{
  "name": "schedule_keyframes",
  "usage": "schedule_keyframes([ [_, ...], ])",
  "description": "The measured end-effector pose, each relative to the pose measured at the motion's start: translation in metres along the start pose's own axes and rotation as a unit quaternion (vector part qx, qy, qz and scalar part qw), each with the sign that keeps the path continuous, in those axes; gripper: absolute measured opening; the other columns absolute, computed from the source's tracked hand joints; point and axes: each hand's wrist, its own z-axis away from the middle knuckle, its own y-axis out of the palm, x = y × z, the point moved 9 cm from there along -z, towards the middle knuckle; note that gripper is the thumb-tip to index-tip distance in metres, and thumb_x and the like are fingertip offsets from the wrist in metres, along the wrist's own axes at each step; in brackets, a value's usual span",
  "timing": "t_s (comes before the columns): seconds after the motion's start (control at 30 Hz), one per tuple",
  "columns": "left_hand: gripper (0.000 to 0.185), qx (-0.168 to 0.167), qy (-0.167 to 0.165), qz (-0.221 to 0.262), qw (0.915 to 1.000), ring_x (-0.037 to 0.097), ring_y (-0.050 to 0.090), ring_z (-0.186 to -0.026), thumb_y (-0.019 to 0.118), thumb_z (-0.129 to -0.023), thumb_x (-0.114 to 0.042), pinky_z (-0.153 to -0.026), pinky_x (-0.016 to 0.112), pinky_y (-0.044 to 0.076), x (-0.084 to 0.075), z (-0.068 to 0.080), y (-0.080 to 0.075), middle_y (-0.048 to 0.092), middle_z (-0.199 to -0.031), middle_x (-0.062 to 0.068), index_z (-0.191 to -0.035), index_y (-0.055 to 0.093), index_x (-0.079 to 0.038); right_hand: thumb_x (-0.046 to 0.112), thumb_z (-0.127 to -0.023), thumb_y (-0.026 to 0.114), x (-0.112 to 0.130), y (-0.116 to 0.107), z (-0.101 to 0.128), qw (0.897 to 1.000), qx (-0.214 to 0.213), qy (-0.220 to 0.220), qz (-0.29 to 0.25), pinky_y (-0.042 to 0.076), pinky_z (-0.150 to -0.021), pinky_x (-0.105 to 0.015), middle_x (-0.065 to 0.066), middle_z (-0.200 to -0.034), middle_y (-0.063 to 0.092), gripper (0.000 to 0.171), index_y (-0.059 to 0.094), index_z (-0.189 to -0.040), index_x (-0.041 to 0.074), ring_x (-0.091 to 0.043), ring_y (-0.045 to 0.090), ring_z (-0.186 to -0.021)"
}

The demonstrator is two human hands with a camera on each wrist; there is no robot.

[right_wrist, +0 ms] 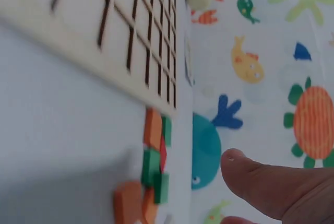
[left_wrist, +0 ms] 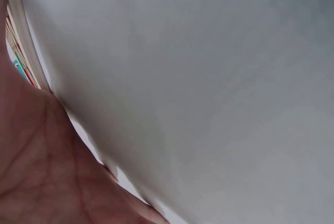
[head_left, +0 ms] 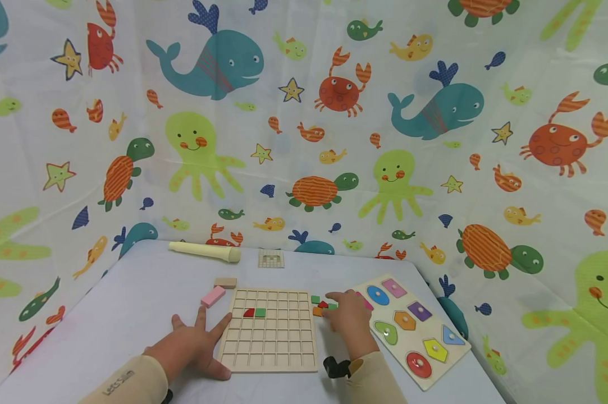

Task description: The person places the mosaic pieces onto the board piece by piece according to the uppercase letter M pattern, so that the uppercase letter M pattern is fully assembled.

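A square wooden grid board (head_left: 272,335) lies on the white table. In its cells sit a red piece (head_left: 249,312) with a slanted side and a green square (head_left: 260,313). My left hand (head_left: 195,343) rests at the board's left side with fingers spread, index fingertip and thumb right at its edge. Over the small loose pieces right of the board, my right hand (head_left: 351,321) reaches with index finger extended. Among them are a green block (head_left: 315,299), a red one (head_left: 323,304) and an orange block (head_left: 317,311). The right wrist view shows the thumb (right_wrist: 261,179) raised apart from the blocks.
A shape puzzle board (head_left: 427,332) with knobbed colored pieces lies at the right. Beyond the grid board's left corner are a pink block (head_left: 213,296) and a tan block (head_left: 225,283). Farther back lie a cream tapered stick (head_left: 202,251) and a small pattern card (head_left: 271,258).
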Motion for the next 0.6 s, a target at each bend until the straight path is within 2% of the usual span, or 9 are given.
schedule_keyframes([
  [0.17, 0.138, 0.001, 0.004, -0.004, 1.0, 0.088, 0.002, -0.137, 0.086, -0.055, -0.086, -0.081, 0.101, 0.025, -0.001, -0.002, 0.002, 0.006, -0.172, 0.038, -0.168, 0.027, -0.033, 0.033, -0.087, 0.089, -0.019, -0.013, -0.011, 0.999, 0.002, 0.013, 0.03, 0.045, -0.101, -0.066, -0.016, -0.13, 0.063, 0.044, 0.077, -0.13, 0.029, -0.041, 0.052, -0.12],
  [0.3, 0.139, 0.003, 0.0, -0.002, 1.0, 0.087, 0.002, -0.139, 0.086, -0.053, -0.087, -0.081, 0.101, 0.025, -0.001, -0.004, 0.003, 0.006, -0.172, 0.037, -0.168, 0.027, -0.035, 0.039, -0.083, 0.092, -0.031, -0.012, -0.011, 0.997, 0.02, 0.016, 0.07, 0.042, -0.105, -0.069, -0.015, -0.133, 0.062, 0.047, 0.079, -0.127, 0.029, -0.043, 0.048, -0.128],
  [0.4, 0.14, 0.002, -0.002, -0.005, 1.0, 0.087, 0.002, -0.139, 0.086, -0.053, -0.087, -0.081, 0.101, 0.025, -0.001, -0.005, 0.002, 0.005, -0.173, 0.036, -0.168, 0.026, -0.036, 0.048, -0.079, 0.093, -0.04, -0.006, -0.007, 0.995, 0.027, 0.02, 0.091, 0.043, -0.105, -0.067, -0.013, -0.127, 0.065, 0.048, 0.082, -0.122, 0.03, -0.043, 0.047, -0.129],
  [0.6, 0.139, 0.008, -0.006, 0.004, 0.9999, 0.086, 0.002, -0.14, 0.088, -0.053, -0.085, -0.082, 0.101, 0.025, 0.001, -0.002, -0.001, 0.005, -0.173, 0.036, -0.168, 0.027, -0.034, 0.059, -0.076, 0.091, -0.045, 0.009, 0.0, 0.993, 0.036, 0.012, 0.111, 0.044, -0.101, -0.064, -0.01, -0.11, 0.068, 0.052, 0.085, -0.112, 0.022, -0.039, 0.049, -0.118],
])
